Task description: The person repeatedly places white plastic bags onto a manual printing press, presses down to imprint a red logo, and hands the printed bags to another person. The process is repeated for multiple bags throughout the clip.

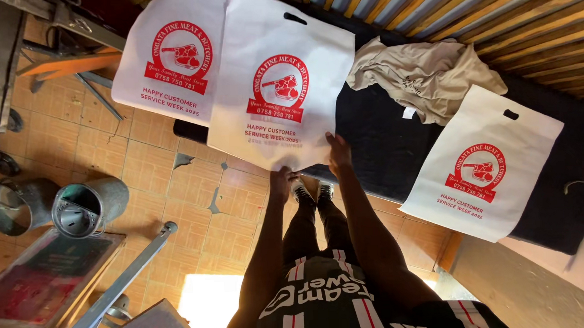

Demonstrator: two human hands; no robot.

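Both hands pinch the near edge of the middle white bag: left hand, right hand. The bag stretches away from them.

So the middle white bag covers most of both hands: the left hand only pokes out at the bag's near edge with its fingers tucked out of sight behind the fabric, and the right hand shows its back but the fingertips blur into the bag's edge. The far-left white bag is partly under the middle one and cut off by the top edge, and the black worktop is mostly buried under bags and a crumpled beige shirt. Bottom left, the red-stained printing frame runs off the picture, and the stuff in the top-left corner is too chopped and shadowy to identify.
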